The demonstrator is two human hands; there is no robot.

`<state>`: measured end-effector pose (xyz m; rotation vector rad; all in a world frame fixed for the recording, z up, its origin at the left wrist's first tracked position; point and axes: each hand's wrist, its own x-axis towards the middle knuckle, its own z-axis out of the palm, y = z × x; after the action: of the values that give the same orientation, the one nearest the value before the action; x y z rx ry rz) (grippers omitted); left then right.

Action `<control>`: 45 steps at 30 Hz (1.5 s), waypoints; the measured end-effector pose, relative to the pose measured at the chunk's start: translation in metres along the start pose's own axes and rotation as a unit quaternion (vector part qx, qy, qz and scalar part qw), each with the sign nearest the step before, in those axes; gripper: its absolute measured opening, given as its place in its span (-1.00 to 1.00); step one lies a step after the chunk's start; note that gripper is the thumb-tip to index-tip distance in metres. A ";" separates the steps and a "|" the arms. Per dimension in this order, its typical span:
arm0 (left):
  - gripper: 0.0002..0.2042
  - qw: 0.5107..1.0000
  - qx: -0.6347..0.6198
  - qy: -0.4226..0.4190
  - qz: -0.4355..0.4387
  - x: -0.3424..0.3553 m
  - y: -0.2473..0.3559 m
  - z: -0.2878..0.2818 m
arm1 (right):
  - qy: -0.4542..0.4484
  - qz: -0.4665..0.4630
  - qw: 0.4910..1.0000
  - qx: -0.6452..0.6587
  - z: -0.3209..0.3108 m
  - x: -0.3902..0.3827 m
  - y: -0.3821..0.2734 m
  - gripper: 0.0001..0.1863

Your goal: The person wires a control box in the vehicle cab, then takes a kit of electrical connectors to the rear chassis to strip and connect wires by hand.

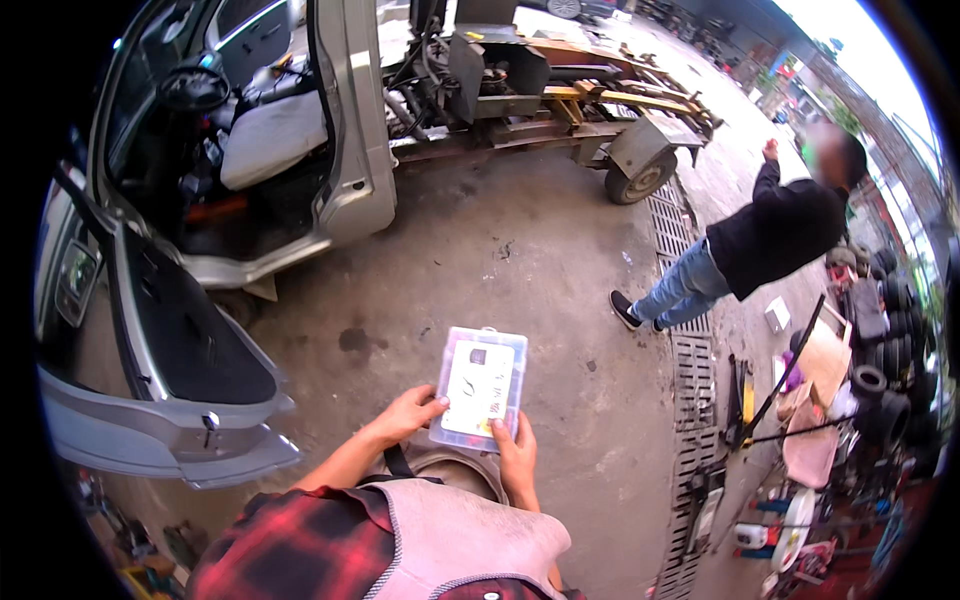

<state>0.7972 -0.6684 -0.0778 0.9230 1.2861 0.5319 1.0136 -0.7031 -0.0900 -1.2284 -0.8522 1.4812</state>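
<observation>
Case [479, 388], contents unclear, held by left hand [411, 412] and right hand [516, 452].

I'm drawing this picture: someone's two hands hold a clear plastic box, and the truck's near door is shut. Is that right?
Not quite: the near door is open, swung outward, as the head view shows. The left hand and right hand do hold the clear plastic box.

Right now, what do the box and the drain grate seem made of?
The box looks like smooth plastic, given its translucent, faintly violet edges. The drain grate looks dull grey, perhaps metal or concrete: its regular slots suit either.
</observation>
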 end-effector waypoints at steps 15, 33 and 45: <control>-0.57 0.996 -0.016 0.085 -0.002 0.265 0.111 -0.114 | -0.061 0.024 0.993 -0.097 0.024 0.340 -0.045 -0.54; -0.53 0.643 -0.547 0.502 0.189 0.267 0.121 -0.223 | -0.582 0.110 0.764 -0.256 0.283 0.573 -0.040 -0.48; -0.48 0.572 -0.531 0.604 0.160 0.173 0.054 -0.468 | -0.468 0.233 0.847 -0.098 0.684 0.593 0.091 -0.52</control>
<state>0.3971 -0.3711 -0.1383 -0.4804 1.4969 2.1956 0.3320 -0.1063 -0.1728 -0.8277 -1.4243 2.5246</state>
